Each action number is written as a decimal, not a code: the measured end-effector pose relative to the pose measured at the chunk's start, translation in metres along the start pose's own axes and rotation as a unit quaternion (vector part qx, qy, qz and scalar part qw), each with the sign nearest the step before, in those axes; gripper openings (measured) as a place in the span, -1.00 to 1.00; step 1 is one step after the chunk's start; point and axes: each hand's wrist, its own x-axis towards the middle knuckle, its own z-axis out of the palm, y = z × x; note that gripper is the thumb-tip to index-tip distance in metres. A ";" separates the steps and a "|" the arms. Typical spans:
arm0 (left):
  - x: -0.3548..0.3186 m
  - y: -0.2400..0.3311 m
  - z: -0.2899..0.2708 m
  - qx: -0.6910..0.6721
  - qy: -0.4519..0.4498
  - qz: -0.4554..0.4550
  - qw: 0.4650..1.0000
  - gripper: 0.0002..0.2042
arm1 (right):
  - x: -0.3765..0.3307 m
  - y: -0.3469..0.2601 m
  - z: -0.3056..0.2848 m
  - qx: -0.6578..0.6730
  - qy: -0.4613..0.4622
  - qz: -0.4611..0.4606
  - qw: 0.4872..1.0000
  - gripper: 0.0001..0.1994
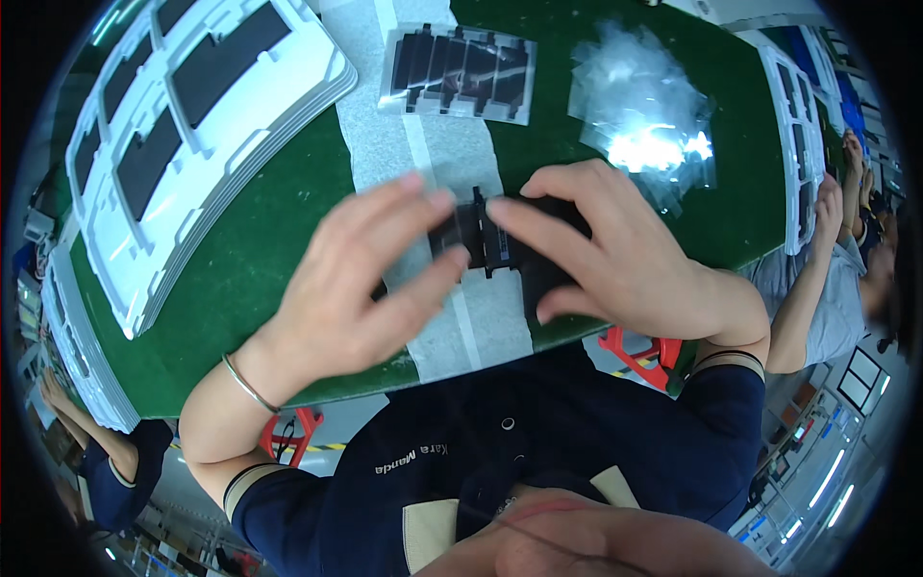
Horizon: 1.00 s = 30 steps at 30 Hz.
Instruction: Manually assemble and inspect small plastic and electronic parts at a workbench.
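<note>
On the grey-white strip of cloth (452,327) in front of me lies a black flat panel (540,274) with a narrow black tabbed strip (495,240) at its left edge. My right hand (620,226) is spread over the panel, one fingertip touching the top of the tabbed strip. A dark glossy piece (460,231) sits left of the strip, close to the fingertips of my left hand (361,274). That hand is slightly blurred, its fingers apart. Part of the panel is hidden under my right hand.
A clear-wrapped set of black strips (460,72) lies beyond my hands. Right of it is a heap of clear plastic film (639,111). Stacked white trays (216,154) with dark inserts stand on the green table (260,279) at left; more white trays (796,144) stand at right. Other people work on both sides.
</note>
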 end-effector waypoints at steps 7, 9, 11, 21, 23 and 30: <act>0.003 0.007 -0.026 -0.164 0.102 -0.095 0.976 -0.25 | 0.010 -0.005 -0.041 0.051 0.089 0.000 0.995 -0.81; 0.005 0.013 -0.020 -0.305 0.130 -0.154 0.931 -0.13 | 0.019 -0.008 -0.040 0.156 0.138 0.001 0.978 -0.85; 0.006 0.016 -0.011 -0.460 0.167 -0.207 0.847 -0.07 | 0.029 -0.012 -0.036 0.291 0.120 0.013 0.949 -0.89; -0.002 0.020 0.007 -0.560 0.203 -0.292 0.748 -0.28 | 0.042 0.009 0.028 0.453 0.224 -0.010 0.863 -0.85; -0.004 0.021 0.008 -0.535 0.191 -0.304 0.765 -0.29 | 0.042 0.016 0.026 0.434 0.225 0.022 0.872 -0.88; -0.001 0.016 0.008 -0.485 0.213 -0.359 0.769 -0.37 | 0.031 0.016 0.002 0.517 0.121 -0.026 0.847 -0.84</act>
